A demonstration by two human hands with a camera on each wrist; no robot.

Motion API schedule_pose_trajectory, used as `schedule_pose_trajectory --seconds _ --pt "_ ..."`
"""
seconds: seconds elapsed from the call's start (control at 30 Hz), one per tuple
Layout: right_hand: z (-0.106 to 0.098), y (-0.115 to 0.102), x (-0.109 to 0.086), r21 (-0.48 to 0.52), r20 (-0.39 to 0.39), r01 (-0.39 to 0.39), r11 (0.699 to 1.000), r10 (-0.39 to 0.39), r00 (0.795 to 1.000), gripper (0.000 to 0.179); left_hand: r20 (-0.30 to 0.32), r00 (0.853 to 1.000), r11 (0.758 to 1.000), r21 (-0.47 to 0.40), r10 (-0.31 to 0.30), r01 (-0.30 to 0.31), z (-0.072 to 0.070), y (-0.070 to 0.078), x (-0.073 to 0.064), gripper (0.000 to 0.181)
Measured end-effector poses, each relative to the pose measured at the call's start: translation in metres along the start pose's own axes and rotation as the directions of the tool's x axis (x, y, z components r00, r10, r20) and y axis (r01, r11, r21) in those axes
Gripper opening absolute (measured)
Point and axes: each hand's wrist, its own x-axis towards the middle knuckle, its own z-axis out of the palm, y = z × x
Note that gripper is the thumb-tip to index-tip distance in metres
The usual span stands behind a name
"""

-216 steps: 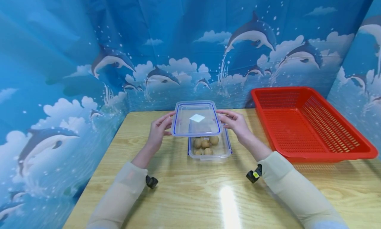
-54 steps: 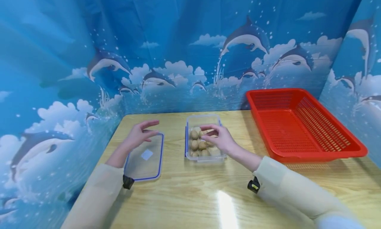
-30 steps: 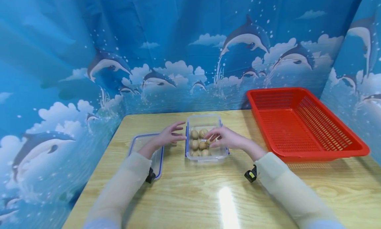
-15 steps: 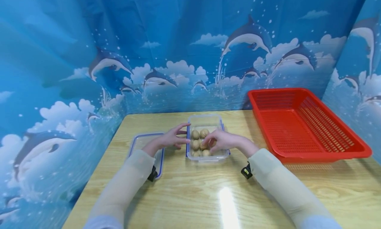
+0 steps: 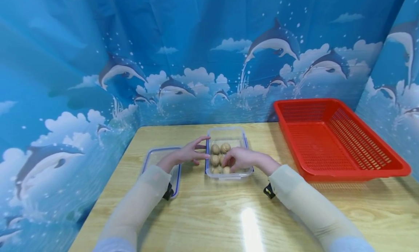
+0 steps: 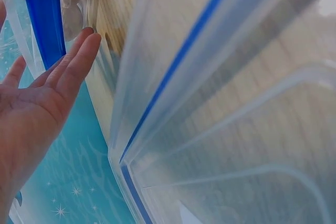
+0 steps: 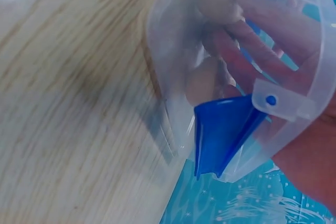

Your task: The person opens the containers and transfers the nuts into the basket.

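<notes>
Brown, round walnuts (image 5: pixel 215 160) are lying inside a clear, rectangular plastic box (image 5: pixel 229 176). My right grip (image 5: pixel 241 158) is sitting narrow among them; I cannot tell if it's pinching one. My left grip (image 5: pixel 191 152) is resting wide beside the box, presumably for steadying.

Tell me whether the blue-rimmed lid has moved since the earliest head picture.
Yes: the lid went left, from above the clear container onto the table beside it.

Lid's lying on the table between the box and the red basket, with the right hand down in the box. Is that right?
One slip: the lid lies on the table to the left of the box, not between it and the red basket. The head view shows this. The right hand is down in the box.
</notes>
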Motion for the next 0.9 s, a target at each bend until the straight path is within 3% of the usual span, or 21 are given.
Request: schedule_pose_trajectory --seconds 0.33,0.63,0.9 --pt "0.0035 -0.0025 0.0053 -0.069 0.031 -0.047 0.996 0.049 0.998 0.039 -0.005 1.0 1.0 0.01 -0.012 0.012 0.0011 0.004 -0.0002 0.082" --pt "0.007 -0.0017 0.0069 -0.093 0.072 -0.061 0.994 0.068 0.995 0.03 0.008 1.0 1.0 -0.01 -0.005 0.005 0.0038 0.0024 -0.0012 0.081" --pt "0.0058 -0.0025 0.0064 -0.079 0.034 -0.035 0.996 0.037 0.999 0.029 0.002 1.0 1.0 -0.011 -0.009 0.009 0.003 0.0035 -0.002 0.08"
